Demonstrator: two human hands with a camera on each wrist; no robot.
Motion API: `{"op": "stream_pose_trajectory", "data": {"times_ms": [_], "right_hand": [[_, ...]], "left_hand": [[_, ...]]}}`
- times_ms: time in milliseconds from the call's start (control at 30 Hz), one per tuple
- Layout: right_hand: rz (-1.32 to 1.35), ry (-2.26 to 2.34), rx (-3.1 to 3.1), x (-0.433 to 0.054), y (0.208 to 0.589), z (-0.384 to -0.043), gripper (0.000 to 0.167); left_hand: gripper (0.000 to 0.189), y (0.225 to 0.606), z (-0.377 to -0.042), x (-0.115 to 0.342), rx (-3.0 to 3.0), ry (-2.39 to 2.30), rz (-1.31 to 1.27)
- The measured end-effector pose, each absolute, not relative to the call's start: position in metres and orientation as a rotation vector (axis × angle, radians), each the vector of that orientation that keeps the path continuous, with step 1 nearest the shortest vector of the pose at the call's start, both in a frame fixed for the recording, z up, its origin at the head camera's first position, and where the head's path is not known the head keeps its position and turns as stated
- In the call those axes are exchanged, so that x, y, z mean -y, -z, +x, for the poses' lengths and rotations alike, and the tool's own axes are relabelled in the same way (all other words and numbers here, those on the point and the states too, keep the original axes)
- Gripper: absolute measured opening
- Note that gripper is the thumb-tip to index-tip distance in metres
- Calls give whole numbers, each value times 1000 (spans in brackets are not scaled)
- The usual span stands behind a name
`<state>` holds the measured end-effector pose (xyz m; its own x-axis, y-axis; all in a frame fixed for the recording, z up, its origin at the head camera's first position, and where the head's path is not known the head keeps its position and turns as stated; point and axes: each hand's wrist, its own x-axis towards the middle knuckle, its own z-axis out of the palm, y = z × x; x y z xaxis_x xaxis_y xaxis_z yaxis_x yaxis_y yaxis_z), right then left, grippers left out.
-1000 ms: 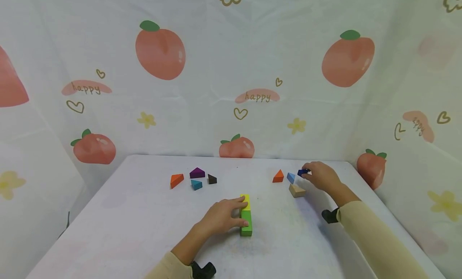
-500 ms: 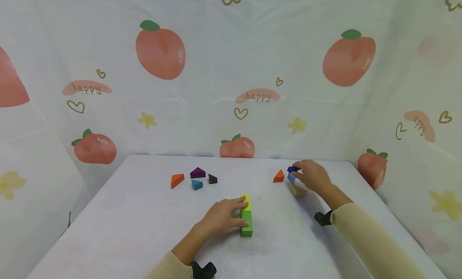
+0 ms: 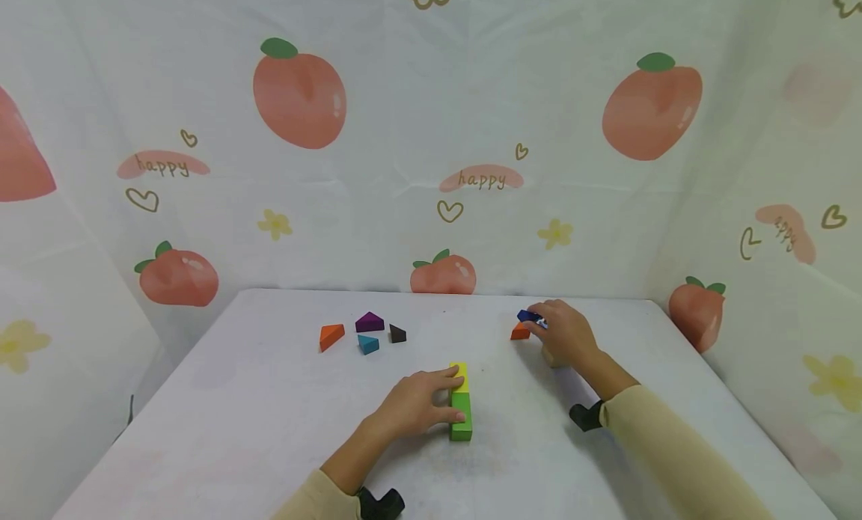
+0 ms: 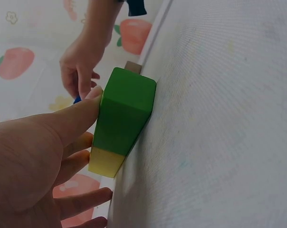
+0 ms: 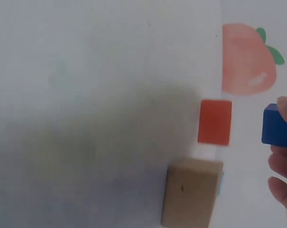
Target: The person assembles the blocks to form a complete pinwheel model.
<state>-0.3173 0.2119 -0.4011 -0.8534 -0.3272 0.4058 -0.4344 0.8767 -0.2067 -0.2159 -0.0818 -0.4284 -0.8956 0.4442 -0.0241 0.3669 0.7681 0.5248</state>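
My left hand (image 3: 420, 404) rests on two blocks lined up end to end, with the thumb on the green block (image 3: 461, 428) and a finger on the yellow block (image 3: 461, 381). In the left wrist view the thumb lies along the edge of the green block (image 4: 127, 104). My right hand (image 3: 566, 331) pinches a dark blue block (image 5: 277, 126) between thumb and fingers, above the table. Close by are an orange triangular block (image 3: 519, 332) and a natural wood block (image 5: 191, 194), which the hand partly covers in the head view. A light blue block is mostly hidden there.
At the back left of the white table (image 3: 269, 430) lie an orange block (image 3: 331, 337), a purple block (image 3: 369, 322), a teal block (image 3: 367, 344) and a dark brown block (image 3: 397, 333). A printed cloth (image 3: 377, 206) hangs behind the table.
My right hand has moved left with the dark blue block, from beyond the light blue block to over the orange one. My left hand and its two blocks stay put.
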Motion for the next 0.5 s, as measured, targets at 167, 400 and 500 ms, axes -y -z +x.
{"op": "stream_pose_trajectory", "data": {"times_ms": [167,400,500], "right_hand": [[531,-525,2698,-199,403,-316,36],[473,-736,2674,-180,410,-316,33],[436,-790,2693,-171,413,-316,32]], "left_hand": [[62,428,-216,82,-2817,-781,646],[63,427,-216,82,-2820,-776,642],[63,428,-216,82,-2817,-781,648]]}}
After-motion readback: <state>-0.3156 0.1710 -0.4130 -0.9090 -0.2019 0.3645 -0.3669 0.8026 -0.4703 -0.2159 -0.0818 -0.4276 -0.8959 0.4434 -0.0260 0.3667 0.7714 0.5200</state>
